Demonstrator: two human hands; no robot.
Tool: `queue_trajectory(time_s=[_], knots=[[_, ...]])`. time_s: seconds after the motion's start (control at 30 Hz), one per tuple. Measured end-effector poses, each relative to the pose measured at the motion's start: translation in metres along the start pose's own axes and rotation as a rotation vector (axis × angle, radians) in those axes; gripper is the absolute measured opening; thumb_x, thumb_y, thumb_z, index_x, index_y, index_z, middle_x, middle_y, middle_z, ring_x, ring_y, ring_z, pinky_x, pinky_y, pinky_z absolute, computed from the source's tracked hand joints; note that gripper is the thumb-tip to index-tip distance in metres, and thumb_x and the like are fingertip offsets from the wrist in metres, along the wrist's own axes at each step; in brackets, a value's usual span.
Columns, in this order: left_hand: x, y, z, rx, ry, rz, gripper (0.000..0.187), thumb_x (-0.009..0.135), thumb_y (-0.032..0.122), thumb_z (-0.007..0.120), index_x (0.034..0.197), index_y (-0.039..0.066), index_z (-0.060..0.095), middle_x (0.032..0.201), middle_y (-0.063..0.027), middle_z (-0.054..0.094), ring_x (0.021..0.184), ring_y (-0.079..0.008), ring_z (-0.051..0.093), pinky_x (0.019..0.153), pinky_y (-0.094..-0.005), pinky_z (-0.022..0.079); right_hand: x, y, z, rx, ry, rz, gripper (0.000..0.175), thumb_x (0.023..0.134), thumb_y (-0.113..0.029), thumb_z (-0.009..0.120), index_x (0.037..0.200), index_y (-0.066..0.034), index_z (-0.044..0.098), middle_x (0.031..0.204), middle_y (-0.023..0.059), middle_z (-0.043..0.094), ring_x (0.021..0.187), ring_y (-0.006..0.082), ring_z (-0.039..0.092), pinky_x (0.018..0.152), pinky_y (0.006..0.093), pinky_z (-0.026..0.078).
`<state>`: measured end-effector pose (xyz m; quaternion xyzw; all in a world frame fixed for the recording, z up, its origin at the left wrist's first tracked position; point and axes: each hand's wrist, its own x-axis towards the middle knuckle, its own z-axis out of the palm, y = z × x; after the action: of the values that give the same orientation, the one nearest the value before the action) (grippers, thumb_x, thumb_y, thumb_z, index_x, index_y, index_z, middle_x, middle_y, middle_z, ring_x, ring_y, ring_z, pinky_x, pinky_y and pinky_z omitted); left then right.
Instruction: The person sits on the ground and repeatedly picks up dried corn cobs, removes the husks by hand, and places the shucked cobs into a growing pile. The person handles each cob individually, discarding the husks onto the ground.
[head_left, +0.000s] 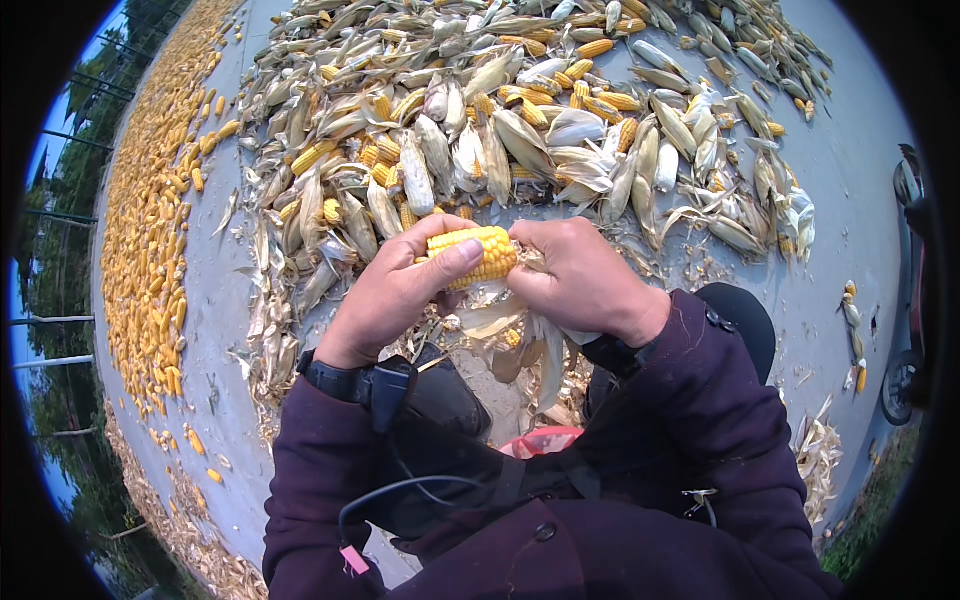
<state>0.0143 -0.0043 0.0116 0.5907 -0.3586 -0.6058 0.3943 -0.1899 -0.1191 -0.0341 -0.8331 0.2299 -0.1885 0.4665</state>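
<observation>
A bare yellow corn cob (491, 255) lies across my left hand (409, 277), its thumb pressed along the kernels and its fingers wrapped beneath. My right hand (581, 274) is closed in a fist at the cob's right end. It grips the dry husk (544, 337), whose pale leaves hang below the fist. Just beyond my hands spreads a heap of corn ears (465, 150), many still in dry husks and others with yellow kernels showing. Husk scraps and loose kernels lie on the ground between my legs.
A long band of husked yellow cobs (150, 255) runs along the left over grey concrete (214, 322). Discarded husks (819, 454) are piled at the lower right. A wheeled vehicle (904, 382) stands at the right rim. Something red (544, 441) shows below me.
</observation>
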Motion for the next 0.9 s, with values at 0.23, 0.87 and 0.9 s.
queue_trajectory(time_s=[0.23, 0.87, 0.9], knots=[[-0.006, -0.006, -0.004, -0.573, -0.195, 0.007, 0.044, 0.112, 0.041, 0.053, 0.128, 0.001, 0.062, 0.1, -0.0031, 0.069, 0.057, -0.0042, 0.042, 0.049, -0.0201, 0.033, -0.001, -0.007, -0.01, 0.263, 0.008, -0.112, 0.021, 0.087, -0.014, 0.066, 0.101, -0.0004, 0.074, 0.081, 0.022, 0.07, 0.072, 0.0349, 0.071, 0.071, 0.0403, 0.056], [0.02, -0.021, 0.027, -0.355, 0.287, 0.18, 0.041, 0.114, 0.042, 0.052, 0.134, 0.007, 0.06, 0.105, 0.0007, 0.066, 0.072, -0.0022, 0.054, 0.055, -0.0195, 0.037, 0.012, -0.009, 0.003, 0.436, 0.097, 0.215, 0.035, 0.099, -0.033, 0.077, 0.104, 0.0023, 0.077, 0.08, 0.0101, 0.075, 0.076, 0.0103, 0.067, 0.071, 0.0319, 0.055], [0.02, -0.022, 0.028, -0.336, 0.297, 0.182, 0.04, 0.113, 0.043, 0.055, 0.131, 0.008, 0.06, 0.099, 0.0022, 0.063, 0.065, -0.001, 0.047, 0.052, -0.0195, 0.033, 0.012, -0.008, 0.003, 0.394, 0.102, 0.193, 0.033, 0.099, -0.031, 0.076, 0.104, 0.0022, 0.077, 0.079, 0.0103, 0.074, 0.076, 0.0102, 0.067, 0.071, 0.0321, 0.055]])
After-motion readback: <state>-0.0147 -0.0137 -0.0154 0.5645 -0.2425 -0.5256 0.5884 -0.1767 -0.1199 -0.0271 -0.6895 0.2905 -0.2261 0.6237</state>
